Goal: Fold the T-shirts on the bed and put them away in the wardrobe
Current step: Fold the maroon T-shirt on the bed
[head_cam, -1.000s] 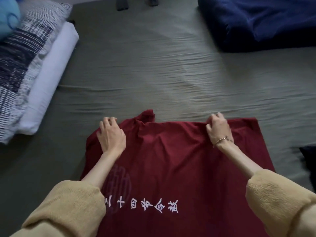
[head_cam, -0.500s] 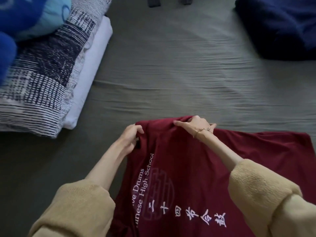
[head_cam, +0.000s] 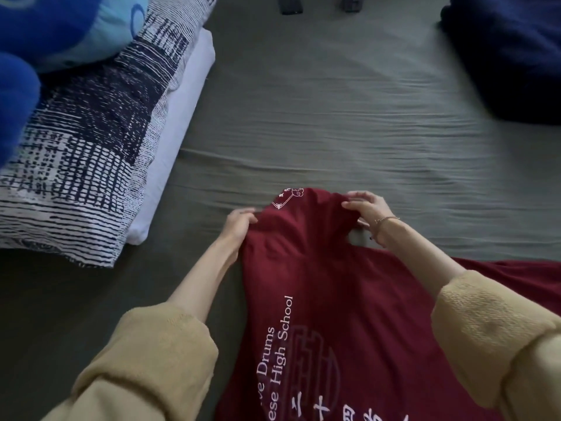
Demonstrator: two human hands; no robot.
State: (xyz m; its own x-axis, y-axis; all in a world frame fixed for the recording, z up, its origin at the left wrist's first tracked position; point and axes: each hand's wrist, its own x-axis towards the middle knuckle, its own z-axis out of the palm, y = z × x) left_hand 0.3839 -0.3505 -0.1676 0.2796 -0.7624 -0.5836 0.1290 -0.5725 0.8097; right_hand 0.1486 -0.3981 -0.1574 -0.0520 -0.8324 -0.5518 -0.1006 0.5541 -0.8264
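Maroon shirt (head_cam: 349, 299) lies on the bed (head_cam: 334, 117), print side up, its near part spread flat and running out of view at the bottom. Further up, the left hand (head_cam: 239, 221) pinches the far-left edge, and the right hand (head_cam: 368, 209) has its fingers curled round a bunched fold at the top (a small white emblem shows there). Looks like thin cotton, so I'd guess light, floppy and quick to wrinkle; best held at seams or edges and kept taut. Beyond are a patterned pillow (head_cam: 76, 153) to the left and a navy blanket (head_cam: 510, 56) far right.
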